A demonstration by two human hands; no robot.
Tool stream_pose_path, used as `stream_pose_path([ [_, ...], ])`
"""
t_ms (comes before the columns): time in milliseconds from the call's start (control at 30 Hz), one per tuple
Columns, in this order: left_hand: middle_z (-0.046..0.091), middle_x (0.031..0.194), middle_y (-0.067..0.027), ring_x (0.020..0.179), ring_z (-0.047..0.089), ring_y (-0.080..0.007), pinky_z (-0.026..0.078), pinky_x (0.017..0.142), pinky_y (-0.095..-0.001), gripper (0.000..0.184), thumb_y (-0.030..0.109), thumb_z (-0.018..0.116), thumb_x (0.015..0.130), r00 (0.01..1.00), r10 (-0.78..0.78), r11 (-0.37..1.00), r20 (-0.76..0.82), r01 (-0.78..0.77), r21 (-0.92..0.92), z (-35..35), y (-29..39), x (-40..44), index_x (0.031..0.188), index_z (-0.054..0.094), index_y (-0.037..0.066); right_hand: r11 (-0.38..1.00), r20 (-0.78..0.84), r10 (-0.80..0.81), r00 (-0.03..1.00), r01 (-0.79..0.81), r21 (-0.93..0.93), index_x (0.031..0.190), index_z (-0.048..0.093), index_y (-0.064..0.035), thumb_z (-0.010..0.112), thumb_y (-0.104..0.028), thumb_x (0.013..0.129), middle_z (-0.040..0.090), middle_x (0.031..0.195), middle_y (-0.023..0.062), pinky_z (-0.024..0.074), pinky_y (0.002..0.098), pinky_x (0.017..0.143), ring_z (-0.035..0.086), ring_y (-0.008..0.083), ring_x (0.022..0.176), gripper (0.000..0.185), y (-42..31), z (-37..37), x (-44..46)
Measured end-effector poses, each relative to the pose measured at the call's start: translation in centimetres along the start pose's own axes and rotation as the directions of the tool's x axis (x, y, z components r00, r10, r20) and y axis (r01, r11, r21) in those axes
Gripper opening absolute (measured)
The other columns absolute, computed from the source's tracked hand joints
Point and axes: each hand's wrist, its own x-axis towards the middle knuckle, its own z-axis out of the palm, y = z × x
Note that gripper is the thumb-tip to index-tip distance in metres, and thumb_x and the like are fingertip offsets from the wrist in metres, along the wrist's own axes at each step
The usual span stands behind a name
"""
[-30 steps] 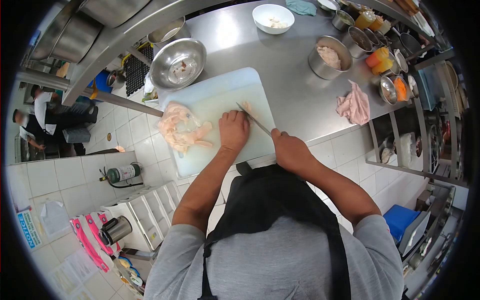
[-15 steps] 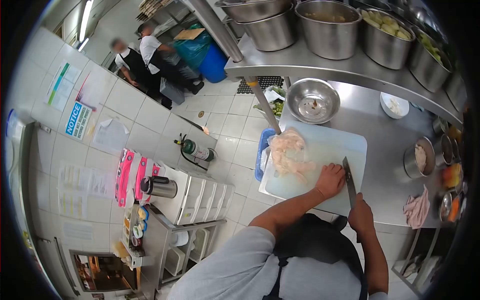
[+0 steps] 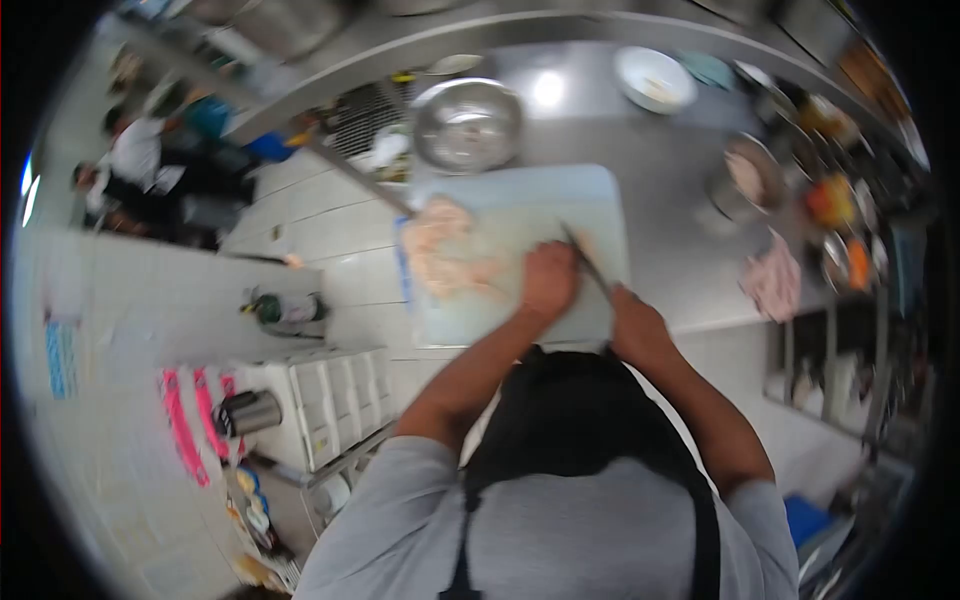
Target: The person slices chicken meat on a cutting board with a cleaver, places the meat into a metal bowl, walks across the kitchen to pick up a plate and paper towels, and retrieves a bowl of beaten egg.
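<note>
My right hand [image 3: 637, 322] grips the handle of a kitchen knife [image 3: 590, 262]. The dark blade slants up and left across the cutting board [image 3: 510, 325], its tip beyond my left fingers. My left hand [image 3: 550, 277] presses on the board just left of the blade, fingers together and bent; whatever lies under them is hidden and blurred. A small pale pinkish piece [image 3: 586, 239], perhaps meat, shows right of the blade. Raw pale meat [image 3: 440, 245], looking like chicken, is heaped on the board's left side.
A steel bowl [image 3: 467, 127] stands behind the board. Farther right on the steel table are a white bowl [image 3: 655, 80], a metal pot [image 3: 747, 178] and a pink cloth [image 3: 773, 280]. An overhead shelf [image 3: 560, 25] crosses the top. Two people [image 3: 140, 165] stand at far left.
My view has swung, shifting the scene left and blurring it. The knife tilts further left, with its tip past my left fingers. A small pale piece now shows right of the blade.
</note>
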Motion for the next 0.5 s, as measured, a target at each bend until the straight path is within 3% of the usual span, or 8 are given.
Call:
stream_pose_path([
  [33, 0.065, 0.098, -0.015, 0.094, 0.061, -0.0376, 0.046, 0.08, -0.0541, 0.013, 0.017, 0.065, 0.091, 0.998, 0.024, 1.0, -0.059, -0.024, 0.004, 0.5, -0.2, -0.1, 0.1, 0.067, 0.008, 1.0, -0.008, -0.023, 1.0, 0.023, 0.003, 0.125, 0.053, 0.0018, 0.056, -0.002, 0.094, 0.072, 0.103, 0.029, 0.0579, 0.0571, 0.086, 0.072, 0.0488, 0.101, 0.032, -0.4, -0.6, 0.9],
  [100, 0.065, 0.109, -0.0139, 0.104, 0.061, -0.0376, 0.047, 0.086, -0.0526, 0.024, 0.02, 0.07, 0.089, 0.999, -0.021, 1.0, 0.045, 0.02, 0.02, -0.1, -0.4, 0.0, 0.109, 0.066, 0.007, 0.995, 0.102, 0.096, 0.99, -0.091, -0.05, 0.123, 0.053, 0.002, 0.056, -0.002, 0.094, 0.072, 0.101, 0.0284, 0.0591, 0.0558, 0.083, 0.074, 0.0471, 0.097, 0.029, -2.0, -2.2, 3.2],
  [200, 0.066, 0.11, -0.0158, 0.102, 0.061, -0.039, 0.047, 0.088, -0.0524, 0.023, 0.014, 0.066, 0.091, 0.987, -0.032, 0.993, -0.16, 0.013, -0.121, -0.7, 0.1, -0.2, 0.113, 0.067, 0.006, 0.993, 0.195, 0.108, 0.975, -0.099, -0.056, 0.121, 0.052, 0.0021, 0.058, -0.001, 0.094, 0.073, 0.102, 0.0279, 0.0594, 0.0555, 0.083, 0.074, 0.0463, 0.096, 0.028, -2.4, -4.8, 3.4],
  [300, 0.066, 0.114, -0.0155, 0.106, 0.061, -0.0389, 0.046, 0.09, -0.0522, 0.027, 0.013, 0.065, 0.091, 0.982, -0.047, 0.99, -0.181, 0.022, -0.139, -0.9, 0.3, 0.0, 0.117, 0.067, 0.005, 0.993, 0.227, 0.115, 0.967, -0.105, -0.053, 0.122, 0.052, 0.0027, 0.059, -0.002, 0.094, 0.073, 0.102, 0.0283, 0.0594, 0.0554, 0.083, 0.074, 0.0465, 0.096, 0.029, -1.7, -4.9, 1.9],
  [400, 0.064, 0.111, -0.0123, 0.104, 0.06, -0.0367, 0.045, 0.086, -0.0518, 0.026, 0.014, 0.067, 0.092, 0.993, 0.054, 0.997, -0.107, -0.06, -0.055, -1.1, 0.2, -0.3, 0.117, 0.068, 0.007, 0.99, 0.198, 0.139, 0.97, -0.137, -0.025, 0.123, 0.051, 0.0022, 0.06, -0.002, 0.094, 0.073, 0.103, 0.0281, 0.0591, 0.0554, 0.085, 0.074, 0.0468, 0.098, 0.031, -1.2, -3.4, 1.0],
  [500, 0.065, 0.112, -0.0122, 0.105, 0.06, -0.0365, 0.045, 0.086, -0.0519, 0.026, 0.014, 0.067, 0.092, 0.995, 0.083, 0.992, -0.063, -0.088, -0.09, -0.9, -0.1, -0.3, 0.118, 0.068, 0.007, 0.99, 0.129, 0.128, 0.983, -0.134, 0.037, 0.122, 0.05, 0.0028, 0.057, 0.001, 0.092, 0.072, 0.101, 0.0292, 0.057, 0.0578, 0.083, 0.072, 0.0494, 0.096, 0.03, -1.4, -2.2, 2.4],
])
